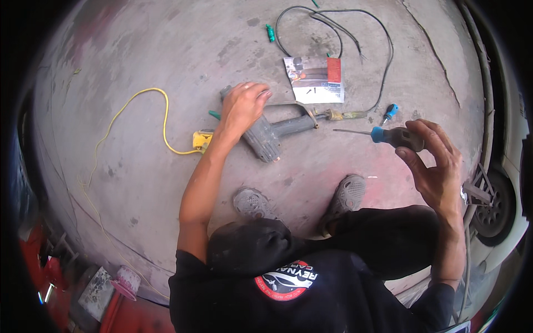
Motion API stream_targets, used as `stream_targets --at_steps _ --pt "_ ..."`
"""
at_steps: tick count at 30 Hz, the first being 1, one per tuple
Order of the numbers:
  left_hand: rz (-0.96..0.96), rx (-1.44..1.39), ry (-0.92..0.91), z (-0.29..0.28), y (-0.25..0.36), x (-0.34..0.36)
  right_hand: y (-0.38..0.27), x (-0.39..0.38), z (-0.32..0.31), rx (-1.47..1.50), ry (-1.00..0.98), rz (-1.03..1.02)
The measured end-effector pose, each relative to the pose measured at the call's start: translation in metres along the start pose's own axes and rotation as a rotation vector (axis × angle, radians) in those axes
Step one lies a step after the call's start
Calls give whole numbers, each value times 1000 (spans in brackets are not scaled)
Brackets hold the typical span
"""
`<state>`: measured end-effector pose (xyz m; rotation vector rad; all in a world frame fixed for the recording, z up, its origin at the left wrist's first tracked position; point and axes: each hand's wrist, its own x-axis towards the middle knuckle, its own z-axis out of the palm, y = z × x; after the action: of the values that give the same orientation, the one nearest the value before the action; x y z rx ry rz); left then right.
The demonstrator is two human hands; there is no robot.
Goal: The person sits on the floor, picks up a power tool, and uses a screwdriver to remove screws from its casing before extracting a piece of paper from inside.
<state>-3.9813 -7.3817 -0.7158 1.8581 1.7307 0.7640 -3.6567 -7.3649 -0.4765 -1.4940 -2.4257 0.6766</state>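
My left hand is closed over the upper end of a grey power tool that lies on the concrete floor. Its side handle points right and has a curved guard, with a yellowish taped joint at the end leading into a dark cable. In the air to the right, my right hand grips a screwdriver by its dark and blue handle. The thin shaft points left, toward the tool, without touching it. A smaller blue screwdriver rests on the floor beyond it.
A printed sheet carries small dark pieces. The black cable loops behind it, near a green piece. Left of the tool sit a yellow box and yellow cord. A car wheel stands at far right; a pink bucket lower left.
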Motion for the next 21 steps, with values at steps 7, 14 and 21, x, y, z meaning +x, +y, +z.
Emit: stream_targets --at_steps 7,14,21 --pt "-428 72 344 18 14 -106 -24 11 8 25 -78 -128" --pt "-714 -222 137 52 12 -121 -37 14 19 221 -78 -15" --pt "-735 -97 68 41 -5 -94 -21 18 12 343 -12 141"
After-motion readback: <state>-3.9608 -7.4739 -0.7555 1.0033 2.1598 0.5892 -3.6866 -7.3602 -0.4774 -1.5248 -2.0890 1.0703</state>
